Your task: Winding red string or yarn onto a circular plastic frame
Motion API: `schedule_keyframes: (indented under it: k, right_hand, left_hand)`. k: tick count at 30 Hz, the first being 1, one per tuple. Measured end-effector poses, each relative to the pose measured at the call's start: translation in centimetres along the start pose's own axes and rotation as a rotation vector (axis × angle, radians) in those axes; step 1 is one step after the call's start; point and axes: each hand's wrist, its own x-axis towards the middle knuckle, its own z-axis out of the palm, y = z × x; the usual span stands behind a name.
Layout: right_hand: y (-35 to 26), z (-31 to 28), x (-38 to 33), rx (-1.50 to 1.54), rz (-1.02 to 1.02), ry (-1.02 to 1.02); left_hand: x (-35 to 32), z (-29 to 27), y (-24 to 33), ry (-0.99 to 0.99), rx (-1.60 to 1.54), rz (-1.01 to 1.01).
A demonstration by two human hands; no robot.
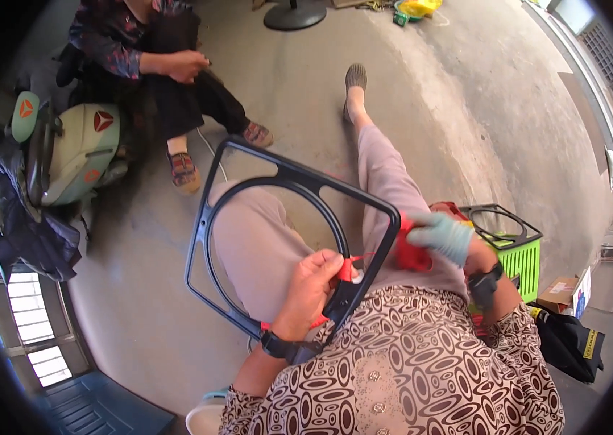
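Observation:
A black frame [277, 174], squarish outside with a large round opening, leans across my lap. My left hand [312, 281] is bare and closed at the ring's lower right, pinching a red strip [347, 270] against it. Around the ring below that wrist, more red strip [319, 320] shows. My right hand [442, 236], in a pale blue glove, is just right of the frame and blurred by motion. Its fingers appear closed on a bunch of red strip [413, 254] over my thigh. A thin red end reaches from the ring toward it.
Beside my right hip, another black frame [503, 233] lies on a green slatted crate [520, 267]. A cardboard box [560, 293] and a black bag [567, 344] are nearby. At the left, a person [176, 69] sits by a scooter [81, 156]. A white bucket [206, 417] stands at lower left.

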Motion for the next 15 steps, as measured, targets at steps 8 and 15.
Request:
schedule_keyframes:
  k: [8, 15]
  right_hand:
    - [-4.6, 6.3, 7.6, 0.020, -0.202, -0.199]
    - [-0.5, 8.3, 9.7, 0.852, 0.246, -0.658]
  left_hand:
    - [-0.5, -0.3, -0.8, 0.034, 0.143, 0.116]
    - [0.5, -1.3, -0.9, 0.104, 0.095, 0.088]
